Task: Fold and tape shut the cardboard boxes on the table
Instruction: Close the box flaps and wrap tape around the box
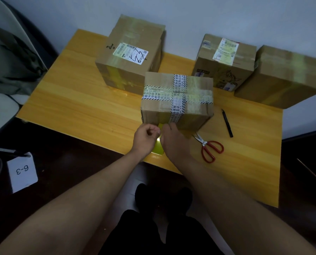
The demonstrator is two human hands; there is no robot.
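Yellow tape (160, 127) is pinched between both curled hands, left (146, 137) and right (173, 138), its roll hidden.

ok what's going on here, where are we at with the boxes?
A person is taping the near box on the wooden table. Both hands meet at its front bottom edge: the left hand and right hand handle a strip of yellowish tape there; the exact grip is hard to make out. Three more boxes stand behind, all looking closed and taped. Red-handled scissors and a black pen lie untouched to the right.
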